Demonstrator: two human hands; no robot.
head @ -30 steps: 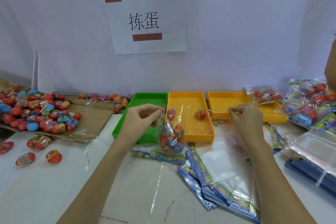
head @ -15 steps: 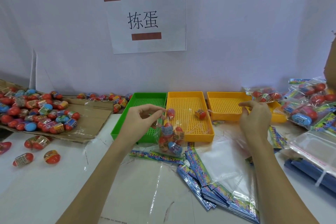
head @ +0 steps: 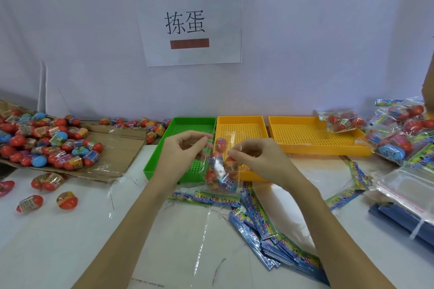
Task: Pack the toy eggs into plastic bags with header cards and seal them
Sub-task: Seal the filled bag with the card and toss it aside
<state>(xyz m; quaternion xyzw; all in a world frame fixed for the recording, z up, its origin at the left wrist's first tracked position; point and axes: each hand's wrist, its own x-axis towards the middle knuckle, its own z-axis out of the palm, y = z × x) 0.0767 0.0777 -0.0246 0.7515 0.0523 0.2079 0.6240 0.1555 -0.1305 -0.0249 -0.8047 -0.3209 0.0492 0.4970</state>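
A clear plastic bag [head: 219,171] with several red and blue toy eggs in it hangs above the table in front of the trays. My left hand [head: 182,156] pinches the bag's top edge on the left. My right hand [head: 257,159] pinches the top edge on the right. A pile of loose toy eggs [head: 44,141] lies on flattened cardboard at the far left. Colourful header cards [head: 270,230] lie fanned out on the table below my right arm. One header card [head: 206,198] lies flat just under the bag.
A green tray [head: 162,159] and two yellow trays [head: 312,143] stand side by side behind my hands. Filled bags [head: 404,134] are heaped at the right. Empty clear bags [head: 408,187] lie at the right edge. A few loose eggs [head: 67,199] sit on the table at left.
My right hand has come back from the right-hand yellow tray to the bag and now pinches its top edge. My left hand kept holding the bag.
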